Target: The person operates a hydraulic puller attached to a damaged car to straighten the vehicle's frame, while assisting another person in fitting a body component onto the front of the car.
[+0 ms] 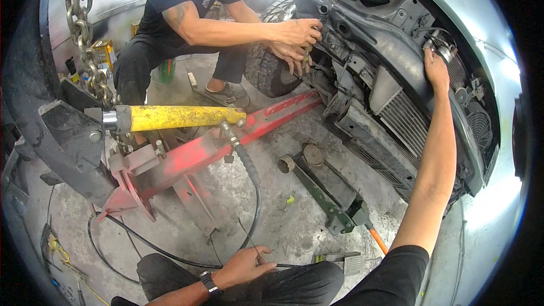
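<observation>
My right hand (436, 72) reaches up into the damaged front end of a vehicle. Its fingers close around a silver cylindrical metal part (446, 54), just behind the grey crossbar (399, 51); what that part is I cannot make out. Low in view, my left hand (245, 266) lies over my lap, fingers loosely apart and holding nothing. A black hose (258, 204) runs close by it from the yellow hydraulic ram (181, 118).
A co-worker (192, 28) sits opposite, both hands at parts beside the tire (263, 71). A red steel beam (198, 153) stretches beneath the ram. On the floor stands a green floor jack (320, 190) with an orange handle. A heavy chain (85, 34) hangs at left.
</observation>
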A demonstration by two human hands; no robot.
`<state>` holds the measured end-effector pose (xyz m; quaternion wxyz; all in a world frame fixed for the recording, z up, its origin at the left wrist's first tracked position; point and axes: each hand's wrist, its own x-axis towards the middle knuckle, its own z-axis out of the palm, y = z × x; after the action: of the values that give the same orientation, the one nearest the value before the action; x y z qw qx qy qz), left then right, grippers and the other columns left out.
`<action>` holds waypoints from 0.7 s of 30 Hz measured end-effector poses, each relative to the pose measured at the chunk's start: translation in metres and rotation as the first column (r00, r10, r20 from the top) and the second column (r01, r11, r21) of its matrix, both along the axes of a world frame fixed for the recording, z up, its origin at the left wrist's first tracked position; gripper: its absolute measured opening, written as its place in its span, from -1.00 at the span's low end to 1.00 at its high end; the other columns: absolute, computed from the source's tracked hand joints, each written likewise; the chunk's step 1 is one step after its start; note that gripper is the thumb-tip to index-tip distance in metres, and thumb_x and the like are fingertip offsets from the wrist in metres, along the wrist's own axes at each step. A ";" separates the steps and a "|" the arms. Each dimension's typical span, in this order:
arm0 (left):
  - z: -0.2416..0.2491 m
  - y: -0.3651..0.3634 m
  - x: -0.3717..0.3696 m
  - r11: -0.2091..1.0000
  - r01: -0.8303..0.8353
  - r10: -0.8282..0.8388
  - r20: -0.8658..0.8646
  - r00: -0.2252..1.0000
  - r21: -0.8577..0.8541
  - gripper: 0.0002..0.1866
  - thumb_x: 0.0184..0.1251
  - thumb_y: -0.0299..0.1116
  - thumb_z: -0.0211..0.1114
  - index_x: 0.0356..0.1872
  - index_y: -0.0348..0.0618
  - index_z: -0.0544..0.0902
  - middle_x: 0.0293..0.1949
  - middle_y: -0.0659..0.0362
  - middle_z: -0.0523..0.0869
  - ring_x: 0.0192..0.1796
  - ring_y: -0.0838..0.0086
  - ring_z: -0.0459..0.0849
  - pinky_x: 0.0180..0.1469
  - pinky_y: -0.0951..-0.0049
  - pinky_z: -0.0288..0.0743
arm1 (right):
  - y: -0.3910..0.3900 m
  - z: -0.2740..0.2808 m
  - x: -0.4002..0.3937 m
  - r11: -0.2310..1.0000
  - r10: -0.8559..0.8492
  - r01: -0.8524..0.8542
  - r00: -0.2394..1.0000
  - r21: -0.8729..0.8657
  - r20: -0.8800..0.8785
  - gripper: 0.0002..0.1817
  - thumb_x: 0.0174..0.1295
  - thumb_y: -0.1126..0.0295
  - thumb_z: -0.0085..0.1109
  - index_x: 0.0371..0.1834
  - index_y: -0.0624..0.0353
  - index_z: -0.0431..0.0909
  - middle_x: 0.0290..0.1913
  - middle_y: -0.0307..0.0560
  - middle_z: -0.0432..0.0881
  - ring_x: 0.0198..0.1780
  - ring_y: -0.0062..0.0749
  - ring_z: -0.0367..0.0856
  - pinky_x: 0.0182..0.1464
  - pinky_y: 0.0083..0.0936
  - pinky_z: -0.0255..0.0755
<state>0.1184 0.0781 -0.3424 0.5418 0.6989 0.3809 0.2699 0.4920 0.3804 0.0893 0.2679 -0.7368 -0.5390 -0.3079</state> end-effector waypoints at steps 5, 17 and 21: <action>0.001 -0.001 0.000 1.000 -0.006 0.006 0.009 1.000 -0.005 -0.49 0.21 -0.04 0.31 -0.03 -0.29 0.52 -0.48 0.15 0.64 -0.56 0.45 0.55 -0.47 0.42 0.40 | -0.001 0.000 0.000 1.000 0.002 -0.002 1.000 -0.014 0.018 -0.30 0.27 -0.16 -0.35 0.10 0.21 0.50 0.10 0.33 0.48 0.22 0.16 0.39 0.23 -0.15 0.23; -0.001 0.000 0.001 1.000 -0.007 0.007 0.009 1.000 0.002 -0.48 0.21 -0.02 0.31 -0.04 -0.30 0.52 -0.47 0.13 0.64 -0.53 0.43 0.56 -0.46 0.42 0.40 | -0.002 -0.001 -0.002 1.000 -0.014 0.014 1.000 -0.003 0.009 -0.29 0.26 -0.17 -0.36 0.09 0.21 0.52 0.10 0.34 0.48 0.21 0.16 0.39 0.23 -0.14 0.23; 0.001 0.000 0.000 0.999 0.002 -0.002 0.006 1.000 -0.032 -0.47 0.21 -0.02 0.31 -0.02 -0.30 0.52 -0.46 0.12 0.63 -0.51 0.43 0.57 -0.45 0.41 0.41 | 0.000 0.000 0.001 1.000 -0.013 0.013 1.000 -0.018 0.008 -0.28 0.26 -0.18 -0.37 0.07 0.23 0.52 0.09 0.35 0.48 0.21 0.16 0.40 0.23 -0.14 0.23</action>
<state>0.1186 0.0780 -0.3410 0.5544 0.6898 0.3827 0.2653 0.4929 0.3807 0.0897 0.2573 -0.7414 -0.5379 -0.3077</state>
